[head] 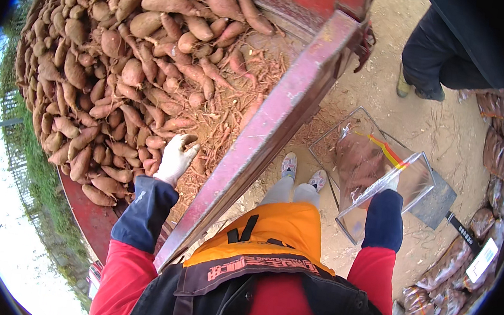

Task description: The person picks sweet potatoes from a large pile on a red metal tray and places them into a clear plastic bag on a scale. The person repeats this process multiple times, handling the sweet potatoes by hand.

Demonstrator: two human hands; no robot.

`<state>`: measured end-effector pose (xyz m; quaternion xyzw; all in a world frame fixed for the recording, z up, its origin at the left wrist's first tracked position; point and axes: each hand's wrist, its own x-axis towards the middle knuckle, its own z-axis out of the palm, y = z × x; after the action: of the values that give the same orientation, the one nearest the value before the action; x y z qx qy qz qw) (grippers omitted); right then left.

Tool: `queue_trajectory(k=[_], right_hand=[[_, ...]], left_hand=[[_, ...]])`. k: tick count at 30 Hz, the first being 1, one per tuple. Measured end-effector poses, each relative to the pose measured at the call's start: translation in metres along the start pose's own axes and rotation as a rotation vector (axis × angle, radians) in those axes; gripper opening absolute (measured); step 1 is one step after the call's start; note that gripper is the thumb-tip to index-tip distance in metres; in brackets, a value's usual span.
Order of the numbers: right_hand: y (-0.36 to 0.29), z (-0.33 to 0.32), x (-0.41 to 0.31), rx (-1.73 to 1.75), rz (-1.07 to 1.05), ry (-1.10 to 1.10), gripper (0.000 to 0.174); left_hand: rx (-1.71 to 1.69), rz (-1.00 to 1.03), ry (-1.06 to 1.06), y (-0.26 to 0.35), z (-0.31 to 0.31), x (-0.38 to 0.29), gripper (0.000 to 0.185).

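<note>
My left hand (177,159), in a white glove with brown-stained fingers, is above the near edge of a heap of sweet potatoes (133,73). Its thumb and fingers are curved apart, with nothing plainly held between them. My right hand (392,179), also gloved, is at the mouth of a clear plastic bag (359,167) with a red and yellow band. Plastic partly hides its fingers, so I cannot tell whether they grip anything. The bag hangs on a metal frame (428,168) and has reddish-brown contents low inside.
A red metal truck-bed side (278,115) slants between my hands. Loose roots (217,141) litter the bed. Beside the bag are a grey scale platform (432,200) and its dark post (463,230). Filled bags (444,273) line the right. Another person's dark-trousered legs (441,52) stand upper right.
</note>
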<state>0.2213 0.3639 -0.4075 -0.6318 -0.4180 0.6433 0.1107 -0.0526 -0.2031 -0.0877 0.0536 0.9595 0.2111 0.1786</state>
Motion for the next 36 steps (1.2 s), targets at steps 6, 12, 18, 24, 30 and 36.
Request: queue_trajectory(k=[6,12,18,24,30,36], right_hand=[[-0.057,-0.051,-0.122,-0.113,-0.182,0.047,0.041],[-0.156,0.024,-0.255,-0.139,-0.419,-0.062,0.039],[-0.243,0.139,-0.362,0.028,-0.642,-0.49,0.039],[-0.255,0.264,-0.452,-0.096,-0.367,-1.007,0.049],[-0.201,0.364,-0.472,-0.03,-0.107,-1.151,0.06],[-0.176,0.372,-0.462,0.301,0.243,-1.005,0.06]], left_hand=[[-0.026,0.068,-0.081,0.004,0.041,0.054,0.039],[0.041,0.037,-0.252,0.068,0.113,0.09,0.087],[-1.065,-0.13,-0.373,0.054,0.101,0.115,0.074],[-1.829,-0.047,-0.505,0.078,-0.01,0.084,0.061],[-1.261,0.321,-0.129,0.112,-0.074,0.07,0.065],[-0.695,0.428,0.311,0.105,-0.05,0.043,0.065]])
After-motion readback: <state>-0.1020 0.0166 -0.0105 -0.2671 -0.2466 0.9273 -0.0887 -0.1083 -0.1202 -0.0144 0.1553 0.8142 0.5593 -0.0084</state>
